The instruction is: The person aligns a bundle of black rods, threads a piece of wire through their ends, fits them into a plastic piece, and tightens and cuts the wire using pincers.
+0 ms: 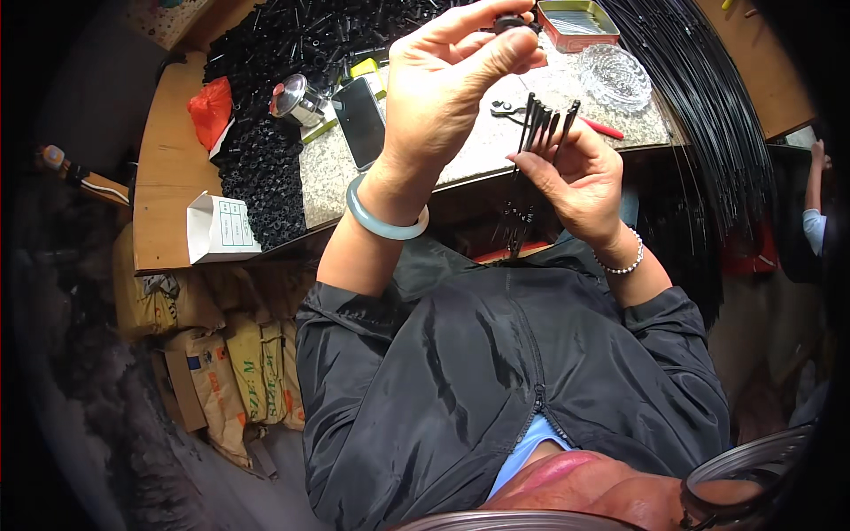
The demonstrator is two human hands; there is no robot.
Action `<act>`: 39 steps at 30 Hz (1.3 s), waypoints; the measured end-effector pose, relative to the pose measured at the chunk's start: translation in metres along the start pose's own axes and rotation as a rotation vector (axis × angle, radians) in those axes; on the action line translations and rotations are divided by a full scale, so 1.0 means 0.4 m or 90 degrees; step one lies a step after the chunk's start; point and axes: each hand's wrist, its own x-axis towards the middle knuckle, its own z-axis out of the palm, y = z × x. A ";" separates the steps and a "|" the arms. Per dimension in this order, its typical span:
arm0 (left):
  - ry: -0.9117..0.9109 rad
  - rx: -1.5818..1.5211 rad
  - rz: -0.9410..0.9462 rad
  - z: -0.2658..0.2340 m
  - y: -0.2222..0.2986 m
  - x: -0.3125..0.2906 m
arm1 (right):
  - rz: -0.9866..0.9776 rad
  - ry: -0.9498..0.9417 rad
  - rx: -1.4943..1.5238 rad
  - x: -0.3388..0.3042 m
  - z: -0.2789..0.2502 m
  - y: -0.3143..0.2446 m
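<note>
My left hand (443,88), with a pale bangle on its wrist, is raised over the table. Its thumb and fingers pinch a small black round part (510,23), partly covered by the fingertips. Lower and to the right, my right hand (580,186) has its thumb and fingers closed around a bunch of thin black rods (538,124). The rods' upper ends fan out above the thumb, and their lower ends hang below the hand in front of the table edge. A beaded bracelet circles that wrist.
Heaps of small black parts (266,168) cover the table's left and back. A phone (359,122), a metal pot-like container (299,99), a white box (221,228), a tin of needle-like pieces (580,42), a glass dish (614,78) and red-handled pliers (602,129) lie around. Long black rods (699,106) overhang at right.
</note>
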 end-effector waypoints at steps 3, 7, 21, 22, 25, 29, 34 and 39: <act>-0.021 0.063 -0.010 -0.043 -0.021 0.016 | -0.007 -0.045 0.007 0.005 -0.001 0.005; -0.012 0.094 0.059 -0.008 -0.001 0.008 | 0.043 -0.053 0.012 0.003 -0.003 -0.005; -0.183 -0.030 0.083 -0.028 -0.030 -0.036 | 0.012 -0.191 0.077 0.030 -0.032 -0.022; -0.184 -0.030 0.083 -0.029 -0.033 -0.037 | 0.013 -0.192 0.156 0.044 -0.031 -0.039; -0.209 -0.076 0.091 -0.030 -0.033 -0.047 | -0.002 -0.194 0.145 0.077 -0.046 -0.055; -0.185 -0.081 0.080 -0.031 -0.032 -0.064 | 0.031 -0.207 0.148 0.079 -0.070 -0.030; -0.197 -0.119 0.077 -0.032 -0.028 -0.070 | 0.102 -0.196 0.285 0.074 -0.049 -0.042; -0.150 -0.050 0.045 -0.028 -0.023 -0.068 | 0.128 -0.185 0.178 0.038 -0.019 -0.035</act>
